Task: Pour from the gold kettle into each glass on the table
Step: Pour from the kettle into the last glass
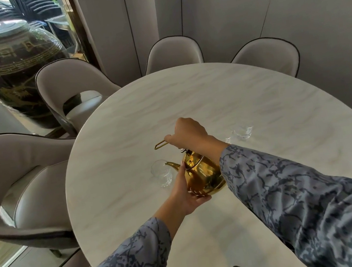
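The head view looks down on a round white marble table [188,99] where a person is pouring. The shiny gold metal kettle [204,175] is held up over the middle of the table and tipped to the left, so its thin curved spout [172,165] sits right at the rim of the small clear drinking glass [161,174]. The right hand [187,132] is closed tight around the thin gold wire handle [160,144] on top. The left hand [184,190] is open and flat against the side and bottom of the kettle, with its fingers [199,195] tucked under the base to hold it steady. I cannot see any water coming out yet. To do this step well, I think the person should tip the kettle slowly, keep the spout over the middle of the glass, and stop before it gets too full, because the glass is small and could spill or slide. Now let us count. There is one kettle. There are two glasses I can see: the one at the spout, and another clear glass [242,132] well apart on the far right side. There are six grey padded chairs [71,82] around the table.
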Demonstrator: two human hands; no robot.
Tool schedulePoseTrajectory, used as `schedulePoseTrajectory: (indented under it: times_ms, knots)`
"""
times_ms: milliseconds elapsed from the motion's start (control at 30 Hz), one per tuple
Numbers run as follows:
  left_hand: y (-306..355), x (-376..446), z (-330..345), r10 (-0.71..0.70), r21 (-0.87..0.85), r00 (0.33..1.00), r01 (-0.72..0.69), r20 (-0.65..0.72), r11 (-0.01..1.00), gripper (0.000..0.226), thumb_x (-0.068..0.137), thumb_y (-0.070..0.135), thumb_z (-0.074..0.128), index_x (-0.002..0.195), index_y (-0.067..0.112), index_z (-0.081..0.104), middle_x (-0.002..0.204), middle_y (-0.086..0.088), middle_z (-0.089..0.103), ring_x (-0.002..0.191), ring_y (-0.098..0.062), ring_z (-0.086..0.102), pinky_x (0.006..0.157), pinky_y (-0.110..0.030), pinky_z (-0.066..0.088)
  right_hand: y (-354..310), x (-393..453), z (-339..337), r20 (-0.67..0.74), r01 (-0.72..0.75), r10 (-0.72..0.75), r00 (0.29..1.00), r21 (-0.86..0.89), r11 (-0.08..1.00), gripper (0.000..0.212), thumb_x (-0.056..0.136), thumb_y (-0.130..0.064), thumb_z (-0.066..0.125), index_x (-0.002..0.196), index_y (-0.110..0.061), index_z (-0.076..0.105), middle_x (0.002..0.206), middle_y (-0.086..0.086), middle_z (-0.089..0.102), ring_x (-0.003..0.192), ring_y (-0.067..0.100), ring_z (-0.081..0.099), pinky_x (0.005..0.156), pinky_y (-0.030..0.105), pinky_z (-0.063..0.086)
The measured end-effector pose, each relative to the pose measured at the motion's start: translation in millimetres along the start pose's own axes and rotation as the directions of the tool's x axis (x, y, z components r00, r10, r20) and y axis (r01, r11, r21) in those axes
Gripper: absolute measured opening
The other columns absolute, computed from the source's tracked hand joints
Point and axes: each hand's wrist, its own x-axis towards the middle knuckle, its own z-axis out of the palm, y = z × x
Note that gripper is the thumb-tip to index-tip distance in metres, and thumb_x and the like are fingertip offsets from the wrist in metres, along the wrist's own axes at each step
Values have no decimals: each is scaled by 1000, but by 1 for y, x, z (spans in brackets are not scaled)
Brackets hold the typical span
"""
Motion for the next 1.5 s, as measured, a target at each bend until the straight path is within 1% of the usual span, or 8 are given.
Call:
schedulePoseTrajectory:
  times_ms: [67,167,267,467,833,967,1100,1500]
  knots:
    - [0,1,-1,-9,-18,1000,9,4,1000,110,65,74,67,148,10,34,144,-21,49,123,-41,57,76,-49,54,-5,1,-1,12,-2,2,1000,-17,1000,38,81,-29,62,54,-13,41,56,1,52,53,22,48,48,25,35]
    - [2,-1,-1,-20,-39,1000,21,12,999,109,67,73,67,149,9,32,145,-21,48,124,-42,56,83,-51,52,-10,0,-4,17,-3,4,1000,-39,999,38,82,-28,63,55,-14,39,55,-1,46,50,17,42,47,24,30]
    - [4,-2,-1,-32,-50,999,34,27,998,108,69,73,66,149,8,32,145,-21,48,125,-42,55,87,-51,51,-13,0,-6,21,-5,7,1000,-56,998,37,82,-28,63,55,-14,42,54,-1,49,50,17,45,47,24,32]
    - [6,-3,3,-38,-38,998,40,56,998,107,71,75,62,149,7,33,144,-21,49,123,-41,57,73,-48,56,-20,0,-11,23,-11,13,1000,-73,997,35,82,-27,63,53,-14,48,52,-2,55,50,14,48,47,24,34]
    - [11,-11,13,-73,-47,989,79,125,996,107,76,75,56,151,4,28,146,-23,46,125,-42,55,99,-49,49,-25,2,-22,36,-6,10,999,-102,995,29,81,-25,62,56,-14,53,53,-2,60,53,15,55,50,24,40]
    - [13,-12,16,-68,-46,989,75,132,996,107,75,75,57,152,6,27,147,-22,45,125,-42,55,96,-50,50,-26,2,-26,33,-5,8,999,-105,994,29,82,-26,61,56,-14,55,54,-2,61,54,16,56,51,24,42]
    - [14,-12,17,-63,-51,989,71,136,996,108,75,74,58,152,6,25,148,-22,44,125,-43,55,102,-51,48,-27,2,-30,32,-7,11,999,-114,993,29,81,-26,62,56,-13,56,54,-2,62,54,16,56,51,25,41]
    - [16,-13,20,-58,-47,988,65,142,997,109,74,75,59,152,7,26,146,-24,46,124,-44,56,103,-52,49,-28,1,-36,23,6,-2,1000,-147,989,33,86,-31,61,59,-14,55,55,-3,61,53,12,54,51,25,41]
